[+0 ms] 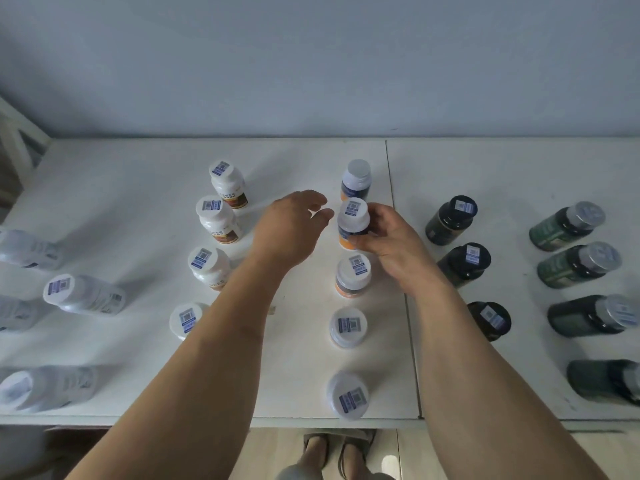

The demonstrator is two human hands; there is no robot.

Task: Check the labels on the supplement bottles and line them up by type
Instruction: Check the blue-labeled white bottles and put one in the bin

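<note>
Bottle in hand [352,221]: white cap with a blue sticker, dark label with an orange band at the bottom, second from the far end of the middle column, upright.
Right hand [391,244]: fingers [381,216] curled round the far side of that bottle, thumb pressed on its near side at the label; a firm grip.
Left hand [291,226]: fingers [311,199] relaxed and loosely spread, holding nothing, hovering just left of the gripped bottle, apart from it.
Middle column [353,275]: one bottle beyond the held one with a plain white cap, four more nearer to the edge, all upright, white caps carrying blue stickers.
White bottles [218,220]: a column to the left of the left hand, white bodies with brown labels, upright; the left forearm crosses in front of the nearest two.
Dark bottles [453,220]: a column to the right of the right hand, black caps with blue stickers; the right forearm partly hides the nearest.
Green bottles [568,225]: far right column, grey caps, green labels, well apart from the hands.
Pale bottles [83,296]: far left, white bodies with white caps; label print too blurred to read.
Tabletop [311,375]: white, two slabs meeting in a seam just right of the middle column.
Wall [311,64]: plain and pale, behind the tabletop.
Below the edge: sandalled feet [337,452] on a light floor.
</note>
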